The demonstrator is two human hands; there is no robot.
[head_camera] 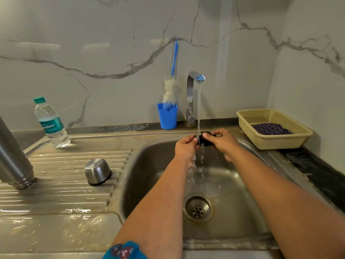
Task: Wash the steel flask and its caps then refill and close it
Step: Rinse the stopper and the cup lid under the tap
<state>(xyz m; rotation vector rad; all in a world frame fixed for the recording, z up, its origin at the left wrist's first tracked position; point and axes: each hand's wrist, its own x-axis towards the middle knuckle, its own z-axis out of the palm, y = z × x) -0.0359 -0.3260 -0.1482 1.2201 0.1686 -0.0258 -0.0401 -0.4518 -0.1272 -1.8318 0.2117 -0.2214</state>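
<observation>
Both hands up under the running tap point(195, 79): left hand point(185, 146) and right hand point(225, 142) pinch a small dark piece point(205, 140), probably the inner cap. Steel flask point(13, 156) upended on the drainboard point(74, 184).

Left of the sink point(141, 165), on the drainboard point(61, 193): cap point(97, 171), flask point(13, 156), water bottle point(51, 123). Behind it, tap point(192, 98); right, basket point(274, 129).
</observation>
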